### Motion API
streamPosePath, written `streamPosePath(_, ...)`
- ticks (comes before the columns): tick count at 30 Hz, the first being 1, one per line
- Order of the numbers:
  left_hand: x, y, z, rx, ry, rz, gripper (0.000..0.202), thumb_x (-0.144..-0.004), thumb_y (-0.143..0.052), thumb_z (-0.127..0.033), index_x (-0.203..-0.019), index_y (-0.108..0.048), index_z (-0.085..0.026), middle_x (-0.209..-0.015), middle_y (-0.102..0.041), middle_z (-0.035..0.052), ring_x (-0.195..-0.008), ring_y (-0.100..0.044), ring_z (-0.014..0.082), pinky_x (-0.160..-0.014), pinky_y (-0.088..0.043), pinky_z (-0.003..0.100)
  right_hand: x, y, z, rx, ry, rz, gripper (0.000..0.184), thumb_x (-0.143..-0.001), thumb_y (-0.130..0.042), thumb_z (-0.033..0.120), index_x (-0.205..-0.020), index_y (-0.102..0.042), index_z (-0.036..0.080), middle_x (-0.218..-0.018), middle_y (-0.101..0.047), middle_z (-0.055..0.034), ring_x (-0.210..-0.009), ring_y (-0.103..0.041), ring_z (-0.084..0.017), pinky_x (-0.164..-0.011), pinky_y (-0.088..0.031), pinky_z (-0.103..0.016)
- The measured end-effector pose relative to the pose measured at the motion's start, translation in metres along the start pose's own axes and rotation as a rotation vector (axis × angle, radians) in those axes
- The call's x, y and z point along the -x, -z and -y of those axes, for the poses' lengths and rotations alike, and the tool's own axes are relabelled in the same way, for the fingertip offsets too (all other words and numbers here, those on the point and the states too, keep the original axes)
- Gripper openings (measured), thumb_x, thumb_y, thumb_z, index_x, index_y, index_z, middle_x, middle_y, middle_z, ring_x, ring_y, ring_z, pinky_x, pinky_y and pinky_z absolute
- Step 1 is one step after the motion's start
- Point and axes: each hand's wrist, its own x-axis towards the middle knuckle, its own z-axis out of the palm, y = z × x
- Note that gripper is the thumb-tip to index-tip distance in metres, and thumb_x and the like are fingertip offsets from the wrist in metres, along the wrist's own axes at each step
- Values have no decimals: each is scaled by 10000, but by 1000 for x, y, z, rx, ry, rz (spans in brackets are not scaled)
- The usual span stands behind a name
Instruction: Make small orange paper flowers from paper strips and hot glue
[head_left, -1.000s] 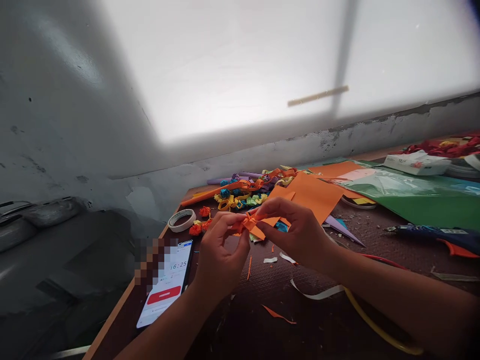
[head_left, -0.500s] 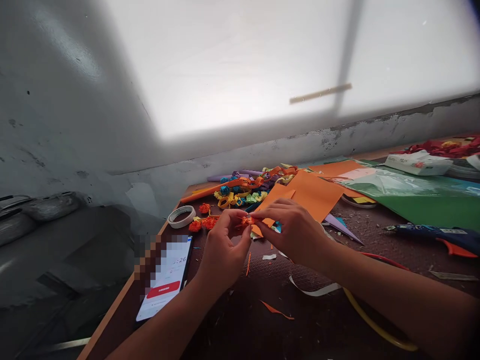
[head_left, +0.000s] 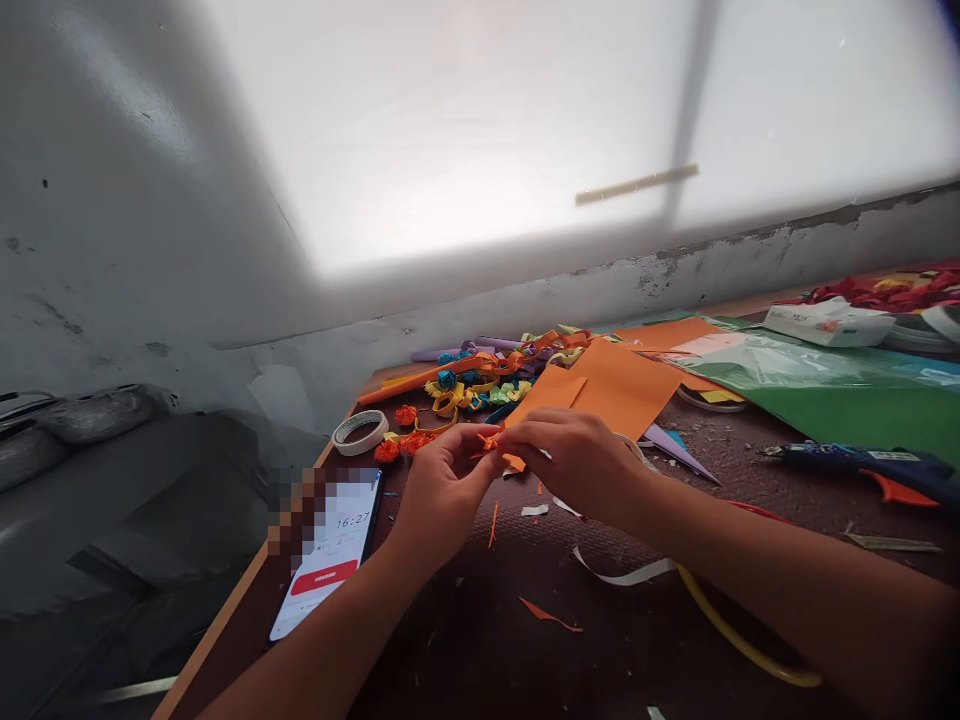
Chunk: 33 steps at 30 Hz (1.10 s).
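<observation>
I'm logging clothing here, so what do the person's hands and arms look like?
The left hand and right hand are bare, no gloves or rings showing. The left forearm and right forearm are uncovered too, without visible sleeves, watch or bracelet.

On my feed I see a small orange paper piece (head_left: 488,441), folded and pointed, partly hidden, pinched between fingertips (head_left: 489,466) above the desk (head_left: 465,640).

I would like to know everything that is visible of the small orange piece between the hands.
The small orange piece looks like folded paper, with at least one pointed tip sticking out. The fingertips of the left hand and the right hand pinch it and hide part of it, so its full shape cannot be told. It is held above the dark table.
</observation>
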Motion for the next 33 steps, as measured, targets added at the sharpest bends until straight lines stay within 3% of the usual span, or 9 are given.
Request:
streamPosePath(5,1,-2,1,28,14,19,379,-795,-795,-339,-1124,-698,-180,-991,-767,70,-919,-740,218,-864,-592,357,-1,4,-4,142,222,-8,175,-975,-580,163,-946,-746,208,-792,-721,-31,-748,-623,-168,-672,-451,-287)
streamPosePath(8,1,-1,1,44,8,51,407,-806,-787,-353,-1165,-685,-191,-997,-763,69,-945,-731,218,-858,-575,342,-2,5,-3,13,262,-33,183,-992,-560,160,-1031,-731,214,-909,-758,-42,-853,-656,-172,-770,-511,-303)
streamPosePath(10,0,0,0,61,17,46,386,-796,-794,-373,-1120,-699,-186,-951,-756,60,-914,-722,209,-836,-561,326,-2,5,-1,-169,206,-87,194,-991,-571,169,-1120,-709,214,-1013,-764,-50,-940,-682,-163,-841,-545,-298)
streamPosePath(12,0,1,-1,82,42,5,337,-774,-814,-380,-1022,-706,-179,-884,-741,42,-846,-704,183,-803,-545,302,-2,4,-1,-314,59,-162,211,-963,-631,214,-1162,-700,216,-1075,-758,-58,-983,-704,-164,-870,-573,-297)
streamPosePath(15,0,2,-3,151,82,-42,322,-739,-846,-365,-938,-671,-183,-807,-725,15,-742,-674,146,-758,-534,282,-2,1,-1,-421,-171,-197,216,-896,-714,267,-1106,-738,222,-1040,-772,-51,-947,-739,-187,-837,-613,-310)
streamPosePath(17,0,1,-3,218,95,-32,335,-721,-862,-349,-914,-641,-186,-807,-728,8,-728,-679,142,-759,-543,287,-2,-1,-1,-477,-243,-176,176,-877,-720,257,-1042,-768,221,-1006,-783,-46,-922,-752,-196,-823,-627,-317)
streamPosePath(28,0,-2,-4,336,103,-76,379,-685,-898,-332,-834,-598,-153,-759,-718,-5,-691,-681,108,-722,-568,241,-1,-2,5,-571,-305,-217,120,-863,-725,252,-955,-797,224,-944,-792,-26,-864,-758,-175,-768,-629,-270)
streamPosePath(33,2,-3,-5,346,79,-53,418,-737,-859,-319,-1090,-672,-196,-850,-716,-15,-754,-694,115,-737,-578,248,-2,-3,5,-603,-341,-177,91,-861,-740,294,-863,-738,203,-853,-759,-23,-785,-721,-166,-723,-595,-290)
